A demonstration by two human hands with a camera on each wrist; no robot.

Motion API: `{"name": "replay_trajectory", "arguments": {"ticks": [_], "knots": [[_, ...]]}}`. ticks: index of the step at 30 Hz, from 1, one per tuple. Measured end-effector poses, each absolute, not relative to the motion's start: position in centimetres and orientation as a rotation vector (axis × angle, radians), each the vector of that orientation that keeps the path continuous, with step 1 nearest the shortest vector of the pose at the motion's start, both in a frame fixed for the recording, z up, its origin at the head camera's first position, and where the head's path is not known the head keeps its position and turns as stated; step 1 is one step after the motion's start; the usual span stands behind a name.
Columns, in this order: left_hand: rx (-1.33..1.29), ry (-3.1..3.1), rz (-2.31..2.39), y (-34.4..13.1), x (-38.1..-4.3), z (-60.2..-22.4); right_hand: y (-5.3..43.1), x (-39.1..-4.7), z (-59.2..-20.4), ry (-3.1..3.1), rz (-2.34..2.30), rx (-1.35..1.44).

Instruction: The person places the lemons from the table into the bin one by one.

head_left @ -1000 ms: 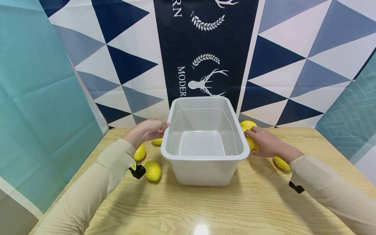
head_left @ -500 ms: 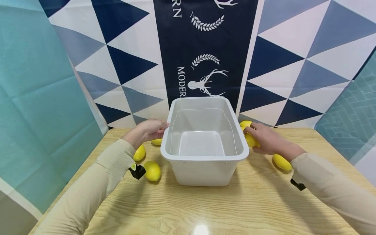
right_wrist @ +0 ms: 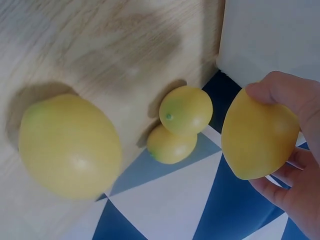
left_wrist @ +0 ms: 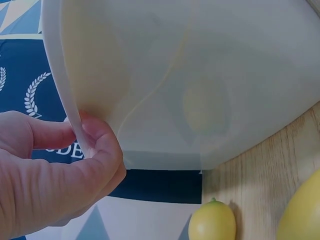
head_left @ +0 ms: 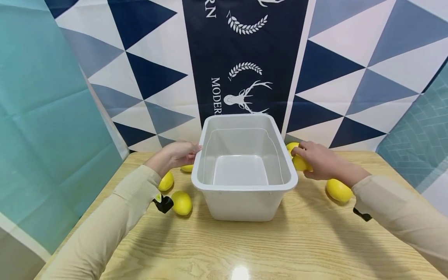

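A deep, light grey plastic tub (head_left: 241,204) stands on the wooden table, its inside bare. My left hand (head_left: 178,153) pinches the tub's left rim between thumb and fingers, as the left wrist view shows closely. Beside the right rim, my right hand (head_left: 320,159) grips a yellow lemon (right_wrist: 260,135) between thumb and fingers, outside the tub. In the right wrist view, two lemons touch each other near the wall cloth, a front one (right_wrist: 186,110) and one partly behind it (right_wrist: 172,144). Another lemon (head_left: 338,190) lies below my right wrist.
Left of the tub are a near lemon (head_left: 181,203), a second lemon (head_left: 166,181) by the left sleeve, and a third lemon (head_left: 187,168) partly hidden under the left hand. A patterned cloth (head_left: 241,50) hangs behind the table (head_left: 224,249).
My right hand has shifted slightly up and to the right with the lemon, uncovering more of the lemon below the wrist. The left hand and tub hold their places.
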State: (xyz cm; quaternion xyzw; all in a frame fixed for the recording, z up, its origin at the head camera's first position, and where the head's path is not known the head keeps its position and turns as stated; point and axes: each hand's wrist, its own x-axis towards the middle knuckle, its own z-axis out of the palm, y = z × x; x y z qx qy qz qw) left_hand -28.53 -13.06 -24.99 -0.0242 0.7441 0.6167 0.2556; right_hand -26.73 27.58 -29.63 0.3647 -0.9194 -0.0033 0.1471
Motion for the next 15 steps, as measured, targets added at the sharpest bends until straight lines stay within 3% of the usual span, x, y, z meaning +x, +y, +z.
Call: {"name": "replay_trajectory", "arguments": {"ticks": [15], "knots": [[-0.110, 1.967, 1.737, -13.1, -28.7, -25.2, 26.6, -26.7, -26.9, -2.696, -0.061, 1.003]]}}
